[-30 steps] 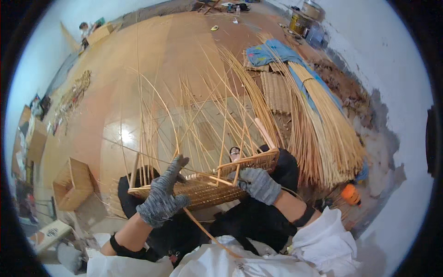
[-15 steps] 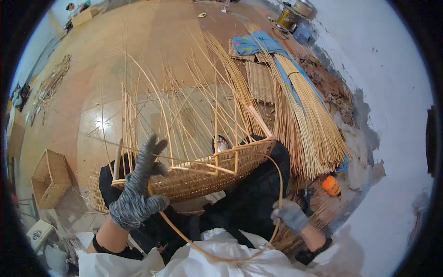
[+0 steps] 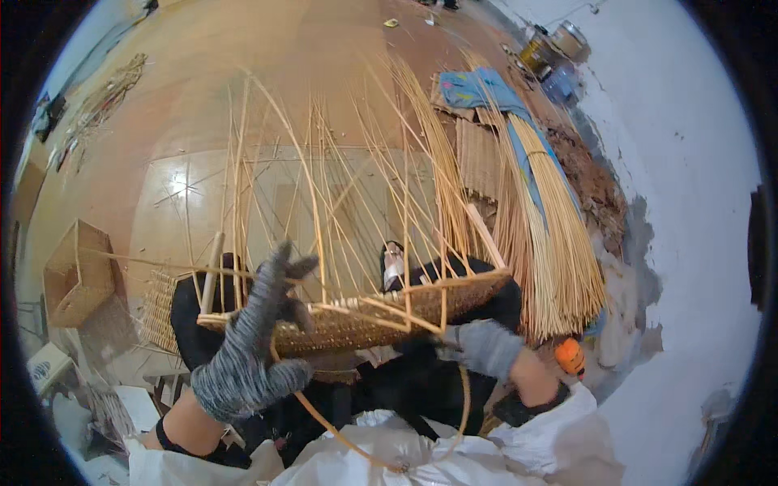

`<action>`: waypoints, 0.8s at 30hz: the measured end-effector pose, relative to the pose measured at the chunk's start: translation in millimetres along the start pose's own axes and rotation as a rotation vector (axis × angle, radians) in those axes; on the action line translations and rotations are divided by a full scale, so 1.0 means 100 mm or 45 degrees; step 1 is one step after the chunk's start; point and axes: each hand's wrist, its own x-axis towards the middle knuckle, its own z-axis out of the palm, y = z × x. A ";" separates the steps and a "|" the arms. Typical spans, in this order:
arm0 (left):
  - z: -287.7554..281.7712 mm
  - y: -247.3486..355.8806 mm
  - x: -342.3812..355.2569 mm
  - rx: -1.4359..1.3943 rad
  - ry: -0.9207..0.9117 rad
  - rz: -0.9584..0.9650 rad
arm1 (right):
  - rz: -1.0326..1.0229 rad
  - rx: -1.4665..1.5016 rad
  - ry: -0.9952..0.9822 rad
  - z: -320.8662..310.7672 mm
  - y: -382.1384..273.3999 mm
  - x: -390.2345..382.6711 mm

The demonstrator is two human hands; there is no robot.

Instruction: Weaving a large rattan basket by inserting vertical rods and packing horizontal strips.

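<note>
A half-woven wicker basket (image 3: 356, 328) lies across my lap, with tall upright canes (image 3: 320, 219) rising from its far side. My left hand (image 3: 255, 348), in a grey knitted glove, is at the left end of the basket, its fingers stretched up and apart. My right hand (image 3: 490, 348), also gloved, has come to the basket's near side, right of the middle. Its partly blurred fingers are closed on a cane strand (image 3: 340, 433). That strand sags in a loop over my white apron and rises toward the basket beside my left hand.
Bundles of long canes (image 3: 559, 243) lie on the floor to the right, with a blue cloth (image 3: 486, 89) at their far end. An orange object (image 3: 570, 356) lies beside them near the wall (image 3: 689, 243). A hexagonal woven basket (image 3: 77, 275) stands at the left.
My right hand has moved up and left to the basket's near edge, drawing the strand's loop along. My left hand keeps its place on the basket. The whole view has shifted slightly.
</note>
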 end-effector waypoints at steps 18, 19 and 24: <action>0.51 -0.02 0.11 0.248 0.253 -0.238 | 0.631 0.028 1.332 -4.60 3.86 0.77; 0.68 -0.03 0.24 0.811 0.162 -0.419 | 0.677 -0.244 1.622 -3.85 3.95 0.96; 1.07 -0.45 0.62 1.003 0.585 0.045 | 0.377 0.429 1.276 -2.45 4.77 0.75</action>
